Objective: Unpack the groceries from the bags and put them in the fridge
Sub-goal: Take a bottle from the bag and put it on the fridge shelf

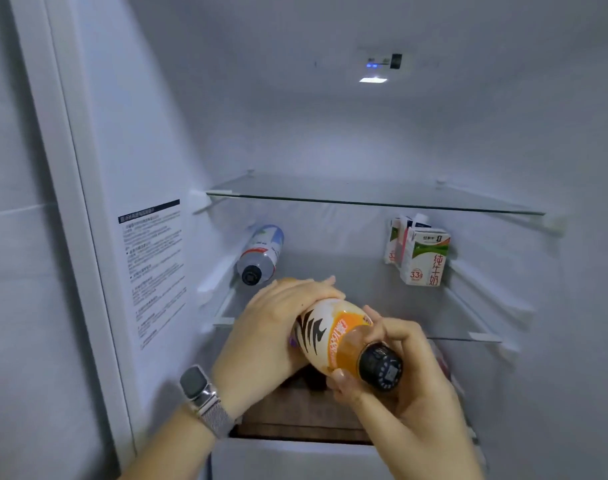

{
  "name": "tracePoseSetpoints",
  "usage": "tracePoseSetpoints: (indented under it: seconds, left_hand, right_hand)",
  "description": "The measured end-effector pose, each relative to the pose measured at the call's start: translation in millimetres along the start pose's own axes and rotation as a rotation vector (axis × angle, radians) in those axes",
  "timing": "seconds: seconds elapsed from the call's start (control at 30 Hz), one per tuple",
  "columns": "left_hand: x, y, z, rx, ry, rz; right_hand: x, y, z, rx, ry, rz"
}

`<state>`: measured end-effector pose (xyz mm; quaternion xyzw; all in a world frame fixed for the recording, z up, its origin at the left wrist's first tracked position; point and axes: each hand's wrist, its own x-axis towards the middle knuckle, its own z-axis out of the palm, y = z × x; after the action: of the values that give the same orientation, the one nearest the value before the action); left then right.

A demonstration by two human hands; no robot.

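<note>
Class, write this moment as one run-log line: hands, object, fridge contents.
left hand: grips orange bottle body | right hand: pinches neck | shelf: water bottle lying, milk cartons upright

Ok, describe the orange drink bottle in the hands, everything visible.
The orange drink bottle looks like clear plastic filled with orange liquid, with a black screw cap pointing toward the camera. Its label is cream and orange with bold black stripes and some print. It lies nearly on its side, base aimed into the fridge, held above the front edge of the middle glass shelf. The left hand wraps over its body; the right hand pinches the neck by the cap.
</note>
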<state>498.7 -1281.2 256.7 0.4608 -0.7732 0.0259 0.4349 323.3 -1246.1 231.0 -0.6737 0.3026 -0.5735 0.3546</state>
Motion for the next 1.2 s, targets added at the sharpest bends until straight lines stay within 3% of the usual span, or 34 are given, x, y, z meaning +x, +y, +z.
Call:
tracePoseSetpoints:
  seconds: [0.33,0.5,0.63,0.83,1.03,1.2]
  left_hand:
    - [36.0,-47.5,29.7,0.008,-0.047,-0.169]
    - [15.6,-50.2,21.4,0.254,-0.011,-0.327]
    - [6.2,-47.7,11.6,0.417,-0.114,-0.372]
    - [-0.8,-49.2,2.4,0.396,-0.126,-0.406]
    - [-0.4,-52.9,1.1,0.431,-0.171,-0.423]
    - [-2.3,-50.0,5.1,0.481,-0.14,-0.419]
  right_hand:
    - [48.6,45.1,15.9,-0.315,0.187,-0.024]
    - [61.6,60.8,9.6,-0.495,0.256,0.052]
    - [79.3,51.0,12.7,-0.727,0.207,0.046]
    - [117.6,42.2,23.0,-1.052,0.001,0.205]
    - [162.5,55.2,39.3,-1.018,-0.08,0.297]
    - [184.4,63.1,65.1,-1.094,-0.099,0.23]
